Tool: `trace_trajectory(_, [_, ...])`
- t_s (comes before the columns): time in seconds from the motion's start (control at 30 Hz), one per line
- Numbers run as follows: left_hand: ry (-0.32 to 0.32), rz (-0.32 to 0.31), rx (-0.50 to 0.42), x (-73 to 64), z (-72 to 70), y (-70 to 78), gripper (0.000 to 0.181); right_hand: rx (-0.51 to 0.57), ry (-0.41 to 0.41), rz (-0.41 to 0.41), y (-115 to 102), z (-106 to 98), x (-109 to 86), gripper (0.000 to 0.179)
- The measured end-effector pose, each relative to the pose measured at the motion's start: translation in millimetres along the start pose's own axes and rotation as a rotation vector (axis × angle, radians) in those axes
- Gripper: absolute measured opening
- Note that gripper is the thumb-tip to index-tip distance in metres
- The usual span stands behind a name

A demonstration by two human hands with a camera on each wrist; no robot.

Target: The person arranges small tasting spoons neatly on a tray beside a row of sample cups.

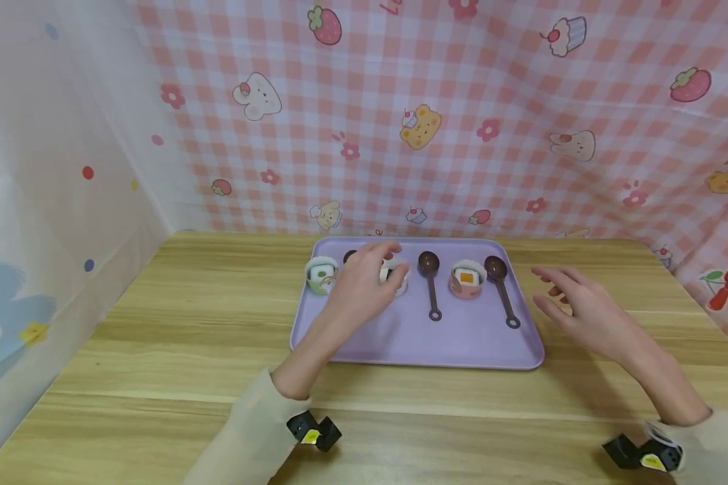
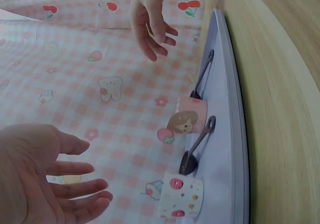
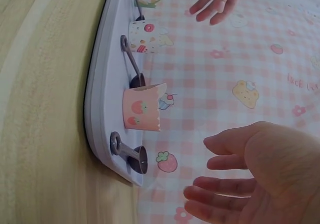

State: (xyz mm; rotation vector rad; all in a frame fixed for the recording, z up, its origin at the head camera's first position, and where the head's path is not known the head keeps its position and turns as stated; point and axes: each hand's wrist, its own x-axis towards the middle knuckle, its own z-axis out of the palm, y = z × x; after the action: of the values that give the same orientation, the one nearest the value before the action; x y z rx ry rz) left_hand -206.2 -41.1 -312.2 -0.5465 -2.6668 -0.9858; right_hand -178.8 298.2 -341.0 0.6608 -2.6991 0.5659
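My left hand (image 1: 364,279) hovers above the lilac tray (image 1: 364,340), fingers loosely bent and holding nothing. Beneath it, the white paper cup (image 2: 182,196) and one dark brown spoon (image 1: 350,255) are partly covered in the head view. To the right of the tray, my right hand (image 1: 591,316) is raised over the table with relaxed, empty fingers. Nearest to it lies a brown spoon (image 1: 505,296). A pink paper cup (image 3: 142,109) with an orange-and-white piece inside stands between that spoon and the middle spoon (image 1: 433,286). At the tray's left is a green paper cup (image 1: 321,276) holding a white-and-green piece.
The tray rests on a wooden table (image 1: 158,323), toward its far edge. Behind hangs a pink checked cloth (image 1: 364,108) with cartoon prints, and a pale cloth (image 1: 67,168) covers the left side. Each sleeve carries a small black device at the wrist.
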Motion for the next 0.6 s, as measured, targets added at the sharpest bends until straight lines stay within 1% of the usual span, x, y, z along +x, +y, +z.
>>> trace_trajectory(0.3, [-0.009, 0.012, 0.060, -6.9, -9.1, -10.1, 0.044, -0.031, -0.014, 0.053, -4, 0, -1.5, 0.054])
trace_trajectory(0.47, [0.025, 0.066, 0.129, -11.2, -12.5, -16.3, 0.045, -0.045, -0.011, 0.063, -7, 0, -2.9, 0.058])
trace_trajectory(0.6, [0.057, 0.107, 0.229, -15.1, -15.2, -23.6, 0.045, -0.071, 0.009, 0.056, -5, 1, -4.5, 0.060])
